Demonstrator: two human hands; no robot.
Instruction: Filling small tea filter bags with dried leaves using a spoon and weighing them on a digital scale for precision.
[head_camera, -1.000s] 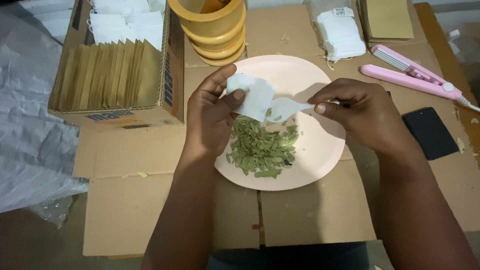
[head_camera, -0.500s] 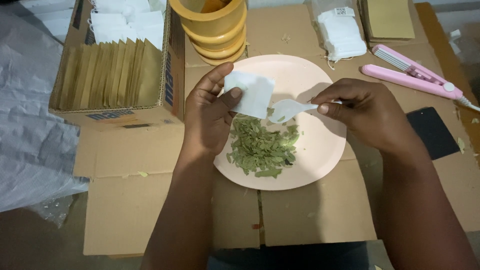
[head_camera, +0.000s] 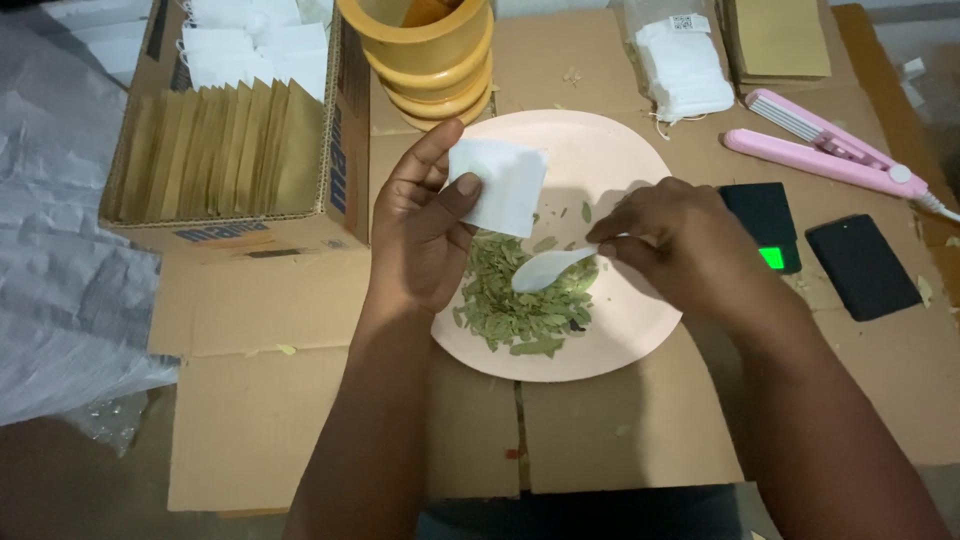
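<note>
My left hand holds a small white paper pouch pinched between thumb and fingers, above the far left part of a pale pink plate. My right hand grips a white plastic spoon whose bowl points left and rests on a heap of dried green leaves on the plate.
A cardboard box of brown envelopes and white pouches stands at the left. Stacked yellow bowls sit behind the plate. A bag of white pouches, a pink sealing tool, a small black scale and a black pad lie at the right.
My right hand has lowered the spoon from beside the pouch down onto the leaves. The left hand has lifted the pouch slightly up and away.
</note>
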